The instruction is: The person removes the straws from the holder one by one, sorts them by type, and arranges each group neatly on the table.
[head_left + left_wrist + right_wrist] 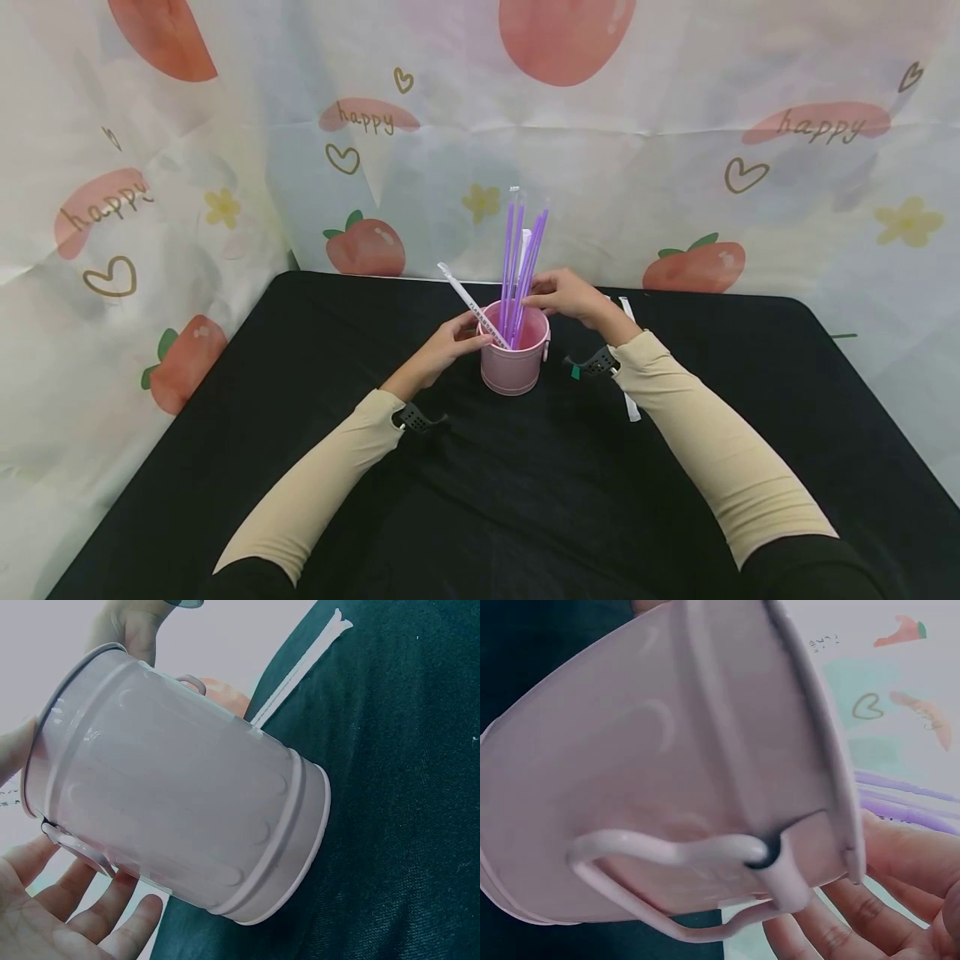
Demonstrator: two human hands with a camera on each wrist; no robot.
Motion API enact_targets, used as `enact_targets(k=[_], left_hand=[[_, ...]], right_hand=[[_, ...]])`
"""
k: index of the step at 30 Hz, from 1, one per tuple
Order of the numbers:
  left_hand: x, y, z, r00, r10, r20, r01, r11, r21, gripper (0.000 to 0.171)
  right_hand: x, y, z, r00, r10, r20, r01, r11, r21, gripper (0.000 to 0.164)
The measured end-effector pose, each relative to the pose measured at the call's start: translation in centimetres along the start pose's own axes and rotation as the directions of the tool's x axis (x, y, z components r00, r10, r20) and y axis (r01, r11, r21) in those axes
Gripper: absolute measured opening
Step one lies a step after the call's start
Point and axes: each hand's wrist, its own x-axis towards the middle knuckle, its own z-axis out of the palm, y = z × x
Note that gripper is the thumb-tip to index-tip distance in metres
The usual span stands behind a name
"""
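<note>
A pink metal bucket [510, 373] with small side handles stands on the black cloth. Several purple straws [519, 275] in clear wrappers rise from it, and a white-wrapped straw [468, 298] leans out over its left rim. My left hand [448, 346] holds the bucket's left side, thumb at the rim and fingers near a side handle [79, 851]. On the other side, my right hand [566, 296] grips the rim from the back right. Its thumb [907, 844] lies close to the straws and its fingers go behind the wall, where their tips are hidden.
Long white strips [632, 407] lie on the cloth, partly under my right forearm [705, 425]. The black-covered table [480, 500] ends at a printed fabric backdrop [600, 183] behind the bucket. Dark straps [420, 419] are on both wrists.
</note>
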Motion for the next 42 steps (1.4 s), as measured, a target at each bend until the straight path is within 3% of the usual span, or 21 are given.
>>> enact_targets(k=[12,29,42], left_hand=[[0.0,-0.1,0.0,1.0,-0.004,-0.005,0.004,1.0,-0.003,0.05],[0.0,0.0,0.0,1.0,-0.012,-0.016,0.012,1.0,0.019,0.054],[0.0,0.1,0.1,0.999,-0.026,-0.027,0.026,0.999,0.02,0.055]], right_hand=[[-0.2,-1.0,-1.5,1.0,0.005,-0.004,-0.005,0.998,0.065,0.03],[-1.2,-4.0,-4.9,0.995,-0.018,-0.094,0.024,0.997,0.07,0.027],[-3.3,-6.7,-8.1,0.988,-0.069,-0.138,0.073,0.997,0.027,0.03]])
